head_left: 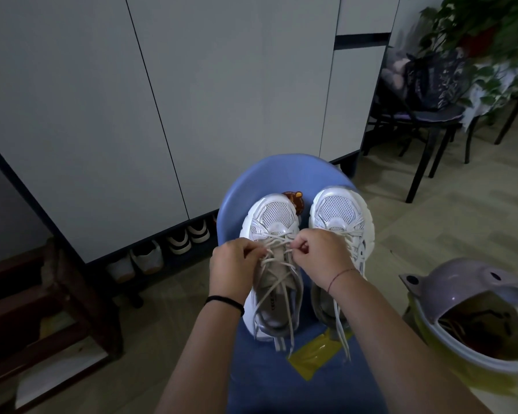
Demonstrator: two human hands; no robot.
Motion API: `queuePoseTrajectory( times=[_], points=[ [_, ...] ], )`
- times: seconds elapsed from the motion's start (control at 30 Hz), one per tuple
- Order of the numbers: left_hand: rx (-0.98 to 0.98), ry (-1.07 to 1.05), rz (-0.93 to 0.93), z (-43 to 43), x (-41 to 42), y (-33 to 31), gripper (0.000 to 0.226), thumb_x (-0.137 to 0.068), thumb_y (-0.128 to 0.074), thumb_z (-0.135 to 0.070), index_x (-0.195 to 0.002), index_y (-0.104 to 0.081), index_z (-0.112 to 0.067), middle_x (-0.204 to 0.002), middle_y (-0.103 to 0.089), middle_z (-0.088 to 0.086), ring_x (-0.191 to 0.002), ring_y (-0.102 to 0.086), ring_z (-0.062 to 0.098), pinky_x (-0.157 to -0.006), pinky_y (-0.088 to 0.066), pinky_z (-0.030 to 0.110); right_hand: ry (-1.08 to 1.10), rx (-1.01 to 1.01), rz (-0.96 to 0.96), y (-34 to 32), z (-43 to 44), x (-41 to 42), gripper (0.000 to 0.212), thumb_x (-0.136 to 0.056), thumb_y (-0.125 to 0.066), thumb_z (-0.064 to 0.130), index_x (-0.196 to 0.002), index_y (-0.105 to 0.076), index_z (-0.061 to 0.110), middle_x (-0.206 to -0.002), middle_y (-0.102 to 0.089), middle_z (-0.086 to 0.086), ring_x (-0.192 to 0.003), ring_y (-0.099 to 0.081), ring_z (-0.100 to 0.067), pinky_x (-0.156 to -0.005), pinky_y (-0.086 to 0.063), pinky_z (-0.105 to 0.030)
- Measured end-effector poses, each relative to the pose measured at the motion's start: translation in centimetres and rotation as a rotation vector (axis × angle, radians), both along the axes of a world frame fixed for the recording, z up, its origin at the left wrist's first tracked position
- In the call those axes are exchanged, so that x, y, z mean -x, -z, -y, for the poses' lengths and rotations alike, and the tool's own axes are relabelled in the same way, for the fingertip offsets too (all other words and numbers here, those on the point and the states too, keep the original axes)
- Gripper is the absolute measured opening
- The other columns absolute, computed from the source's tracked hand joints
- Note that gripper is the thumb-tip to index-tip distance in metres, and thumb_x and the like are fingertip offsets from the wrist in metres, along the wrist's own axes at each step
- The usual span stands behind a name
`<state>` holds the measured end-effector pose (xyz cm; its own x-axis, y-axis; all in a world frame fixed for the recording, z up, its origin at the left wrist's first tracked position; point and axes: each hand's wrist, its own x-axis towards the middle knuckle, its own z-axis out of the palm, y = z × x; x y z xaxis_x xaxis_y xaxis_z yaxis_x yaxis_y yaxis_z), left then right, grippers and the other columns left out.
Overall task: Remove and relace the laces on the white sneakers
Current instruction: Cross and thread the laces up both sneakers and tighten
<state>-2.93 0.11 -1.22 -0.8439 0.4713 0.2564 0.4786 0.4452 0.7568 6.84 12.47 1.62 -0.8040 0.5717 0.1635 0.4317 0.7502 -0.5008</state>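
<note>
Your left hand [232, 264]: fingers curled, pinching a strand of the white lace [277, 291] on the left side of the left sneaker [277, 216]. Your right hand [323, 258]: fingers curled, pinching the same lace on its right side. Left sneaker: centre of frame, toe pointing away, on the blue chair [281, 174]; loose lace ends trail over its heel. Right sneaker [338, 210]: just beside it, lace ends hanging onto a yellow patch [314, 354]. Lower right: lavender-lidded yellow bin [461, 282]. Left of centre: shoes [177, 243] under the grey cabinet [102, 115].
</note>
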Motion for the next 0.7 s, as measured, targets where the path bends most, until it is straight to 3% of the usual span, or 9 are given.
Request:
queuePoseTrajectory(
  times=[0.1,0.27,0.37,0.43,0.5,0.63,0.7],
  points=[
    [-0.039,-0.057,0.06,0.29,-0.13,0.52,0.018,-0.091,-0.065,-0.021,-0.076,-0.068,-0.012,-0.065,-0.061,-0.009,-0.065,-0.057,0.011,-0.057,-0.038,0.015,0.049,0.011,-0.009,-0.28,-0.33,-0.37,0.015,-0.082,-0.065,0.02,-0.069,-0.059,0.025,-0.07,-0.057,0.012,-0.078,-0.058,-0.013,-0.092,-0.044,-0.039],
    [-0.185,-0.121,0.42,0.55,0.35,1.01,0.016,-0.095,-0.058,-0.018,-0.086,-0.068,-0.009,-0.073,-0.062,-0.003,-0.064,-0.052,0.005,-0.054,-0.039,0.013,0.124,0.011,0.032,-0.68,-0.36,-0.51,0.009,-0.081,-0.064,0.024,-0.074,-0.066,0.018,-0.078,-0.064,0.008,-0.081,-0.057,-0.013,-0.084,-0.03,-0.031],
    [-0.32,-0.1,0.688,0.54,0.21,0.98,0.025,-0.099,-0.052,-0.014,-0.086,-0.069,-0.002,-0.062,-0.049,0.0,-0.053,-0.041,0.009,-0.048,-0.037,0.015,0.103,0.019,0.046,-0.62,-0.26,-0.46,0.011,-0.081,-0.064,0.023,-0.072,-0.061,0.017,-0.076,-0.063,0.007,-0.079,-0.056,-0.015,-0.084,-0.036,-0.031],
    [-0.423,-0.047,0.8,0.42,-0.06,0.67,0.03,-0.101,-0.046,-0.01,-0.078,-0.064,0.0,-0.059,-0.046,0.001,-0.044,-0.039,0.006,-0.043,-0.036,0.014,0.049,0.073,-0.003,-0.42,-0.31,-0.5,0.011,-0.08,-0.064,0.015,-0.072,-0.058,0.017,-0.072,-0.058,0.009,-0.076,-0.055,-0.015,-0.075,-0.041,-0.028],
    [-0.378,-0.026,0.731,0.21,-0.05,0.51,0.028,-0.099,-0.048,-0.009,-0.075,-0.06,-0.003,-0.056,-0.049,0.0,-0.047,-0.04,0.008,-0.049,-0.039,0.018,-0.006,0.091,-0.036,-0.32,-0.35,-0.54,0.011,-0.081,-0.062,0.009,-0.076,-0.058,0.018,-0.072,-0.055,0.012,-0.075,-0.055,-0.013,-0.067,-0.04,-0.022],
    [-0.236,0.012,0.494,0.08,-0.38,0.21,0.008,-0.089,-0.068,-0.019,-0.087,-0.069,-0.012,-0.078,-0.071,0.001,-0.071,-0.063,0.014,-0.071,-0.052,0.029,-0.105,0.076,-0.04,-0.34,-0.23,-0.51,0.012,-0.086,-0.061,0.011,-0.095,-0.066,0.017,-0.07,-0.049,0.019,-0.079,-0.055,-0.008,-0.076,-0.048,-0.024],
    [-0.215,0.016,0.415,0.27,-0.52,0.24,0.009,-0.085,-0.073,-0.022,-0.084,-0.072,-0.013,-0.079,-0.073,0.0,-0.076,-0.067,0.015,-0.073,-0.055,0.03,-0.12,0.094,-0.045,-0.32,-0.19,-0.41,0.009,-0.087,-0.066,0.017,-0.095,-0.069,0.017,-0.069,-0.052,0.02,-0.076,-0.055,-0.006,-0.077,-0.048,-0.024]
  ],
)
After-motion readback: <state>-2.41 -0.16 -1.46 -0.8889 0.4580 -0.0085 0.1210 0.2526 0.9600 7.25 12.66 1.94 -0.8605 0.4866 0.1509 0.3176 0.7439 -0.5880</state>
